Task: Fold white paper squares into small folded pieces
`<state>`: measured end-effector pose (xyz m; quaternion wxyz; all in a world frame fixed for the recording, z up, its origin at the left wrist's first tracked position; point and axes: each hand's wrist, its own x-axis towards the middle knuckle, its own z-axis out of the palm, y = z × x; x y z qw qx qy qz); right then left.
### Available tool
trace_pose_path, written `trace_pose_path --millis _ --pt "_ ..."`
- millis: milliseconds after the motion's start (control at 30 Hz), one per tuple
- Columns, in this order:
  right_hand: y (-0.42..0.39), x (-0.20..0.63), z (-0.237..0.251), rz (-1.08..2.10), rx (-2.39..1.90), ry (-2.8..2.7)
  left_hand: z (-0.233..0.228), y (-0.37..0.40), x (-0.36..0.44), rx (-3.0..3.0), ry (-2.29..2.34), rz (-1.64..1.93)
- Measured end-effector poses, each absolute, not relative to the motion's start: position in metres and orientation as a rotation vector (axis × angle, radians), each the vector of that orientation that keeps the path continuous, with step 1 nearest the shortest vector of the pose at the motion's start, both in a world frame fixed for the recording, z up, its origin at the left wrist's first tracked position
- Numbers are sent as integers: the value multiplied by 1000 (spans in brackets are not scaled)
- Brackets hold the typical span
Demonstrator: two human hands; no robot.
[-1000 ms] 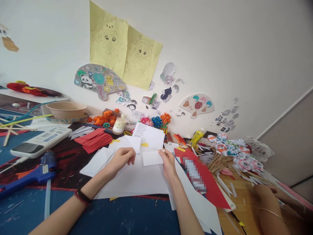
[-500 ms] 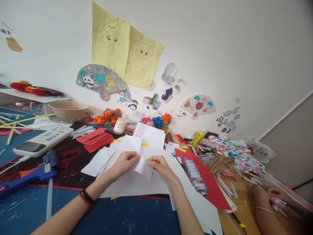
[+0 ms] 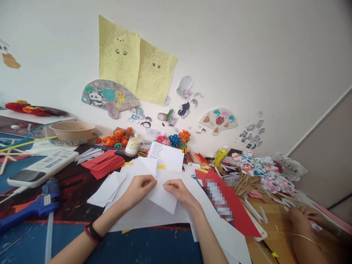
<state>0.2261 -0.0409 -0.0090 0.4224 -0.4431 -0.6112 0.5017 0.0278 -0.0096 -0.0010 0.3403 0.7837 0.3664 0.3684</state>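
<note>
A small white paper sheet (image 3: 163,200) lies tilted over a pile of larger white sheets (image 3: 148,214) on the dark blue table. My left hand (image 3: 140,187) pinches its upper left edge, fingers curled. My right hand (image 3: 177,190) pinches the top edge right beside it, so the fingertips of both hands nearly meet. A dark band sits on my left wrist (image 3: 92,231).
A red paper stack (image 3: 103,164), a blue glue gun (image 3: 33,207), a white device (image 3: 41,167), a bowl (image 3: 72,129) and a small bottle (image 3: 132,145) lie left and behind. Red sheets (image 3: 233,205), paper flowers on sticks (image 3: 258,170) and another person's hands (image 3: 308,216) are at right.
My right hand brought the small sheet in from the right to meet my left hand, and the sheet has turned to lie at an angle. The view tilted slightly downward.
</note>
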Motion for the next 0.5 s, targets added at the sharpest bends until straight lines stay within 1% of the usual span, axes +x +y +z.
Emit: trace_pose_path --millis 300,500 --pt "-36 224 -17 1142 -1135 -1632 -10 -11 33 2073 941 958" --pt "-34 232 -14 1118 -1131 -1575 2 -6 24 2050 1022 979"
